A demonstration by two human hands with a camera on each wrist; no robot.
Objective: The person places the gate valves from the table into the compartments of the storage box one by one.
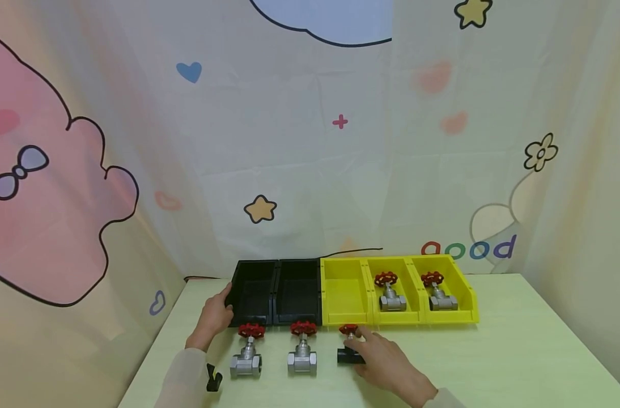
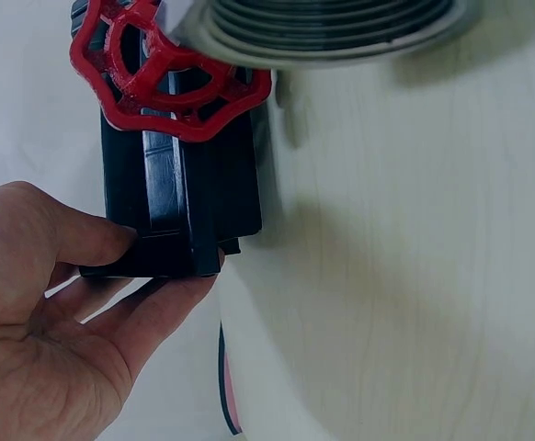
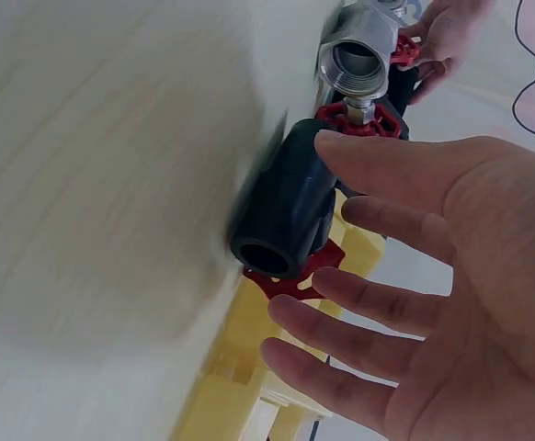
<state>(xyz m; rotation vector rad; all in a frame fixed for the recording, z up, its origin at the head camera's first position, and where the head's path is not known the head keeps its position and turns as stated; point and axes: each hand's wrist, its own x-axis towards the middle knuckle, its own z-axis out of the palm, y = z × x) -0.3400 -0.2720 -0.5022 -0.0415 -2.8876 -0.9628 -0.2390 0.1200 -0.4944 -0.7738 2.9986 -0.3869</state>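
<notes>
My left hand (image 1: 215,315) grips the left wall of a black bin (image 1: 254,294); in the left wrist view the thumb lies on one side and fingers on the other. With its fingers extended, my right hand (image 3: 488,266) is at a black-bodied valve (image 3: 286,197) with a red handwheel; whether the thumb touches it is unclear. That valve (image 1: 348,356) is partly hidden by the hand in the head view. Two metal valves with red handwheels, a left one (image 1: 246,362) and a middle one (image 1: 302,360), lie before the black bins.
A second black bin (image 1: 298,292) adjoins three yellow bins (image 1: 345,289). Two of these each hold a metal valve, one in the middle (image 1: 391,301) and one at the right (image 1: 442,300). A small black object (image 1: 213,381) shows by the left sleeve. A printed curtain hangs behind the table (image 1: 524,351).
</notes>
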